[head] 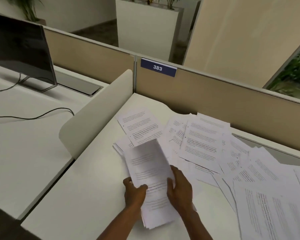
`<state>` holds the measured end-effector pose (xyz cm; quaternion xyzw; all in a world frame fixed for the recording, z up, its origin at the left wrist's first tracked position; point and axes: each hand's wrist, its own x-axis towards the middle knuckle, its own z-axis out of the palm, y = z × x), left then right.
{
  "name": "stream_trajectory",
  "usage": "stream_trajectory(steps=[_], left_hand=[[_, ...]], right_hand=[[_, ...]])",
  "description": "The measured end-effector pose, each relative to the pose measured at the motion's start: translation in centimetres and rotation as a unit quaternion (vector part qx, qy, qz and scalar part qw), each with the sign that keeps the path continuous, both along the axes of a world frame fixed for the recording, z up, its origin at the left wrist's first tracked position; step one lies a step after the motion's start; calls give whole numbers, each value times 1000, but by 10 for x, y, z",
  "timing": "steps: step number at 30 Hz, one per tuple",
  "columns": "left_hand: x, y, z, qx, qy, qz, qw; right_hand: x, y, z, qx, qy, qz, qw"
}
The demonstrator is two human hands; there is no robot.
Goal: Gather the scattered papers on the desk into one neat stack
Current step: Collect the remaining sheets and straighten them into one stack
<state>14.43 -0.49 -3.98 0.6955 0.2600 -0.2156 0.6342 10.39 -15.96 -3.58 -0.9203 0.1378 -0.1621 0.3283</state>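
Note:
A thick bundle of printed papers (150,174) is held over the white desk (87,187), its far end lifted and bowed. My left hand (134,191) grips its left edge, thumb on top. My right hand (179,186) clasps its right edge with curled fingers. Several loose sheets lie scattered on the desk: one page (140,125) beyond the bundle, an overlapping spread (203,139) in the middle, and more pages (270,205) fanned toward the near right.
A rounded white divider (95,113) borders the desk on the left. A beige partition (215,99) with a blue "383" plate (158,67) runs along the back. The neighbouring desk holds a dark monitor (19,47) and a cable (33,116).

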Motion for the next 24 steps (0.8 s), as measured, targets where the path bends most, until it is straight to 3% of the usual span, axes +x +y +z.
stream_trajectory(steps=[2,4,9,11,20,24], left_hand=[[2,7,-8,-8,21,23,999],[4,8,-12,-9,16,32,999],[2,-9,0,-10,2,-8,1000],[0,-16,6,1,-8,-17,1000],[0,3,3,13,-23,-5,1000],[-6,13,-2,2,-31,-17,999]], right_hand=[[6,-1,5,-57,-31,64,996],[16,-8,6,-77,-21,54,995],[37,-40,-4,-57,211,-23,976],[39,-44,-8,-45,239,-23,970],[21,-23,6,-74,269,-27,960],[0,7,14,-31,143,-20,989]])
